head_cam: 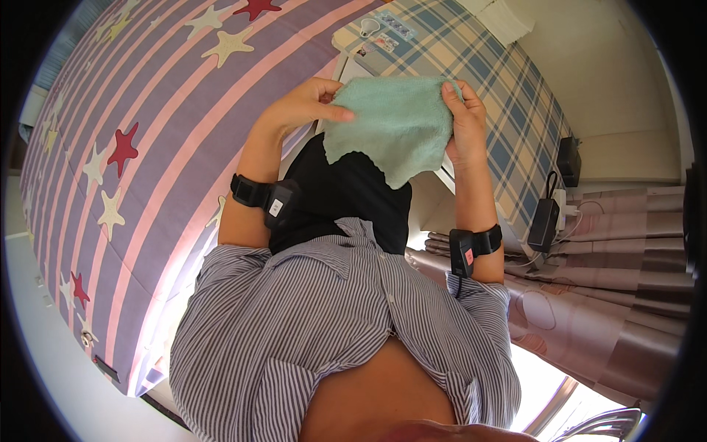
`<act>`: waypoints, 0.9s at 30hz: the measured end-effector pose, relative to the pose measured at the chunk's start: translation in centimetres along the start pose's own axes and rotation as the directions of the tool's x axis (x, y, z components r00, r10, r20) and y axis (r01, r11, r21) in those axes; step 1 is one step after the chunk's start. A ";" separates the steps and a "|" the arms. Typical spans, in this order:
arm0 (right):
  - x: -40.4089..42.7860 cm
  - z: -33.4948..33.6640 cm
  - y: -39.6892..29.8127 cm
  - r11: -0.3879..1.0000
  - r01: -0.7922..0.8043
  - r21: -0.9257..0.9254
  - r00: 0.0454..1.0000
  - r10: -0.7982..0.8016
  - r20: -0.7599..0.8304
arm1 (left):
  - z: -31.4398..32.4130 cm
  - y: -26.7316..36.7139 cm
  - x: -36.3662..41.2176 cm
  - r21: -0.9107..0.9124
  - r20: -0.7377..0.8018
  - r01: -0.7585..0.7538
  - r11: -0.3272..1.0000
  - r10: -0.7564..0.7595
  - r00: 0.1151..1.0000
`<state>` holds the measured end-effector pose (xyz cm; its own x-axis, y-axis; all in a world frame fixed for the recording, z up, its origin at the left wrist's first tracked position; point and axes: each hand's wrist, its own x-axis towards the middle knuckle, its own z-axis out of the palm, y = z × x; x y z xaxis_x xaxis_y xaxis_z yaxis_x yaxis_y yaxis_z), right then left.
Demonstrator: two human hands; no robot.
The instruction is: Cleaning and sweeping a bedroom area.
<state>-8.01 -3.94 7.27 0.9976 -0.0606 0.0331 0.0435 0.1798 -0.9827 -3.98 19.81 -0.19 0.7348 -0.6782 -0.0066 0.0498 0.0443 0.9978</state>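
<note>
A light green terry cloth (392,119) is stretched between my two hands, above my lap. My left hand (309,105) grips its left edge, with the thumb lying on the front of the cloth. At the upper right corner, my right hand (467,119) pinches the cloth between thumb and fingers. The lower edge hangs loose and uneven, with a point drooping over the black fabric (348,193) on my lap. Parts of my fingers are hidden behind the cloth.
To the left spreads a bed with a striped, starfish-patterned cover (165,110). A table with a plaid cloth (513,127) stands at the right, bearing stickers (386,41) at its far end. A black device (543,224), a white charger (566,210) and a black box (569,160) sit along its edge beside curtains (602,276).
</note>
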 end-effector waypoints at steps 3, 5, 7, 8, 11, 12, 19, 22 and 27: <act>0.4 -0.9 0.3 0.995 -0.075 0.071 0.997 0.074 0.015 | 0.5 0.1 0.1 -0.247 -0.133 -0.037 0.968 0.004 0.991; 0.8 -1.2 0.1 0.969 -0.238 0.068 0.970 0.240 -0.030 | 0.9 0.7 0.2 -0.495 -0.195 -0.118 0.861 0.022 0.981; 1.2 -1.9 -1.2 0.917 -0.292 0.272 0.956 0.274 0.101 | 1.2 0.8 -0.2 -0.702 -0.263 -0.201 0.683 0.014 0.965; 1.3 -2.1 -1.6 0.817 -0.356 0.454 0.932 0.275 0.235 | 1.0 0.4 -0.2 -0.630 -0.244 -0.238 0.739 0.102 0.964; 1.0 -3.0 0.7 0.791 -0.481 0.378 0.870 0.380 0.314 | 1.3 -0.1 0.3 -0.491 -0.027 -0.099 0.865 0.098 0.995; 1.1 -3.6 2.3 0.833 -0.487 0.262 0.838 0.362 0.408 | 1.6 -0.1 0.5 -0.550 -0.064 -0.080 0.831 0.054 0.996; 0.1 -4.6 2.2 0.761 -0.550 0.344 0.796 0.353 0.492 | 0.6 0.7 -0.2 -0.709 -0.245 -0.196 0.677 0.024 0.969; -0.6 -4.9 3.7 0.824 -0.560 0.089 0.727 0.437 0.530 | 0.5 0.8 0.0 -0.727 -0.333 -0.248 0.640 -0.012 0.943; -0.3 -3.9 4.6 0.829 -0.525 0.194 0.811 0.416 0.412 | -0.4 0.6 -0.5 -0.733 -0.333 -0.258 0.629 -0.001 0.943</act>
<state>-8.28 -6.94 2.06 0.8488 0.4301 -0.3074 -0.4769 0.3717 -0.7965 -4.09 20.48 0.37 0.9180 -0.3954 -0.0292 0.3376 0.7410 0.5804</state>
